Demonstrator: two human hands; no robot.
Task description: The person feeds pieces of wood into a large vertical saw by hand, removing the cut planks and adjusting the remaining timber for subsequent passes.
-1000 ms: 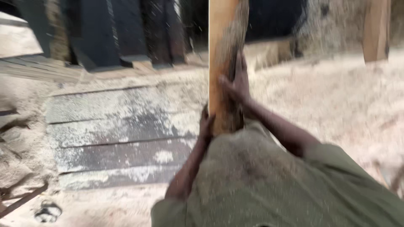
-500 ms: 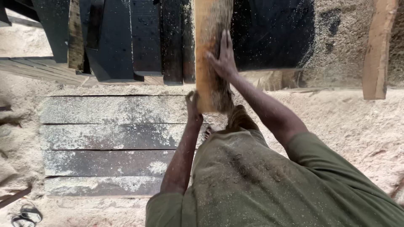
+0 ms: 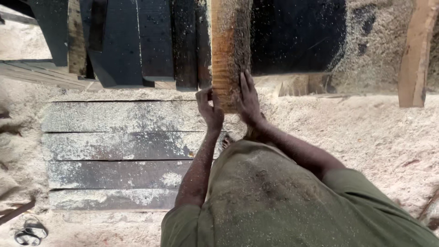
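A rough orange-brown wooden plank (image 3: pixel 227 50) runs away from me, dusted with sawdust, its near end between my hands. My left hand (image 3: pixel 209 109) grips the plank's left edge at its near end. On the right side my right hand (image 3: pixel 247 97) lies flat against the plank, fingers stretched along it. Both forearms reach out from my olive-green shirt (image 3: pixel 283 201), which is speckled with sawdust.
Dark planks (image 3: pixel 137 41) stand side by side behind the held one. Grey boards (image 3: pixel 119 151) lie flat on the sawdust-covered ground (image 3: pixel 366 137) at left. A pale wooden post (image 3: pixel 414 55) stands at far right. A dark cord (image 3: pixel 27 233) lies at bottom left.
The plank's near end has shifted up and away in view. My right hand slid closer to the plank's end, and my left hand came up beside it.
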